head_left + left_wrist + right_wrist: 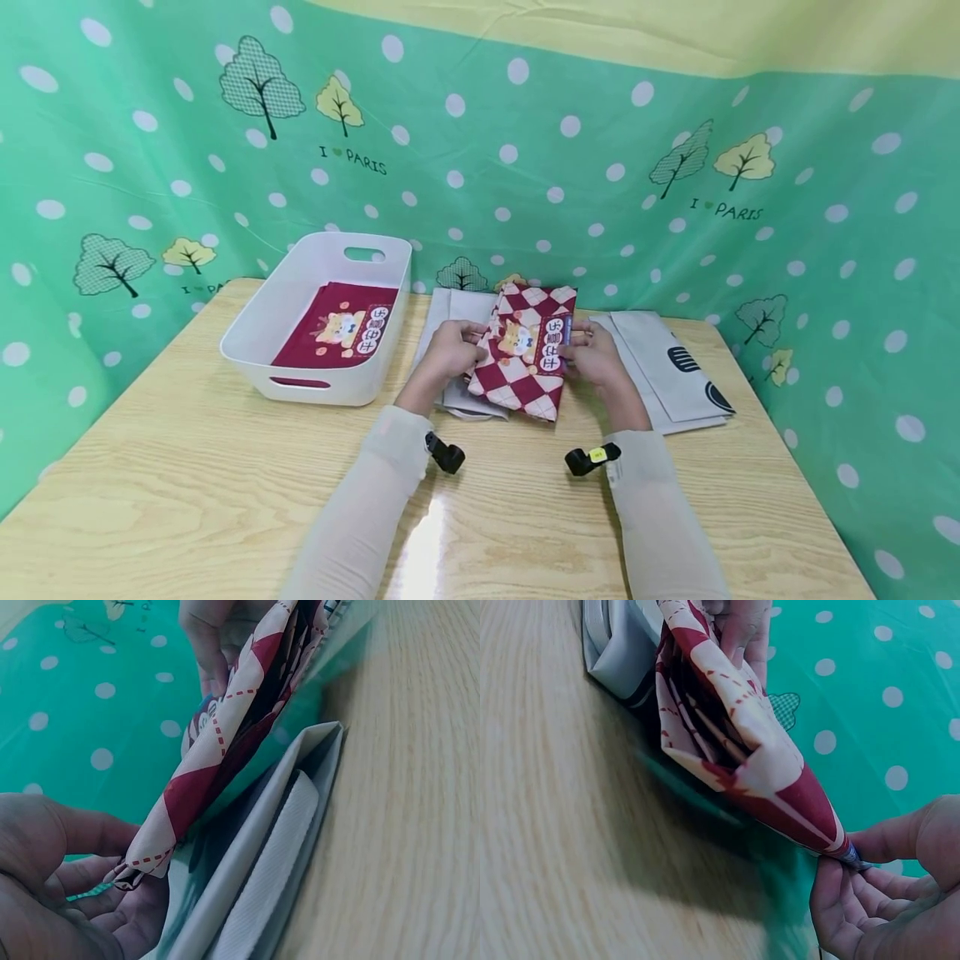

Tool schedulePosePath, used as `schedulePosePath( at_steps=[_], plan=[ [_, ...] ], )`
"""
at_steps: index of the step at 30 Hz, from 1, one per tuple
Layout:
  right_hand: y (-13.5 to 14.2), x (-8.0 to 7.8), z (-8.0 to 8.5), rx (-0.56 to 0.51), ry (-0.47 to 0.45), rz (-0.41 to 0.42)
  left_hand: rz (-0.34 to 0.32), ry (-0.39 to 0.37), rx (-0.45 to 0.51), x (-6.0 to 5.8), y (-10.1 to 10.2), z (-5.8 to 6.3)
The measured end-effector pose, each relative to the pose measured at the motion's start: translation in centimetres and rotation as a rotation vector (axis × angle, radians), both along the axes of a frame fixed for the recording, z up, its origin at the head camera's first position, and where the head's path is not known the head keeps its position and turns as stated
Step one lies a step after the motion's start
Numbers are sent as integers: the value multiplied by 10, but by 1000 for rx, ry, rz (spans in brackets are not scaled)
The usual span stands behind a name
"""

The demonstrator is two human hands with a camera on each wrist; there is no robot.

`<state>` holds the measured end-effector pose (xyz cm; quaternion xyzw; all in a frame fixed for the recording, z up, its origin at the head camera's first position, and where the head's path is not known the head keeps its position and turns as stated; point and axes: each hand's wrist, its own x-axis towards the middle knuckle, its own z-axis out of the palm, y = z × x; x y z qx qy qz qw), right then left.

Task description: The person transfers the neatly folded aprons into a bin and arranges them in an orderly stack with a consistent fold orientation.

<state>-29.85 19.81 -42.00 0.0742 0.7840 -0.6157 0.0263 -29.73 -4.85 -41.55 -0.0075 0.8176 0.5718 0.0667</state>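
Note:
Between both hands is a folded cloth [521, 383] in dark red and cream diamonds, with a cartoon animal and white lettering on its front. My left hand [454, 350] pinches its left edge, thumb on top and fingers below. At the opposite edge, the thumb and fingers of my right hand [595, 357] pinch a corner. The wrist views show its folded layers gaping at the near side, and the cloth [202, 765] raised over the table. Partly hidden below it lies a folded grey-white cloth [474, 406].
A white plastic basket [251, 333] with handle slots stands at the left, holding a folded dark red cloth [307, 337] with a similar print. To the right lies another folded grey-white cloth [667, 379] with dark printed shapes. A green dotted curtain [480, 200] hangs behind the wooden table [187, 483].

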Motion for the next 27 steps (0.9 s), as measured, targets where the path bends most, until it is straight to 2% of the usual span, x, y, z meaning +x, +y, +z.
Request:
schedulePosePath(
  at_steps=[11,19,27],
  plan=[
    [-6,1,11,-16,39,0,-8,90,-68,2,-3,14],
    [-8,7,23,32,83,10,-16,110,-81,3,-1,14],
    [-18,3,35,97,139,44,-3,106,-89,5,-11,26]
  ],
)
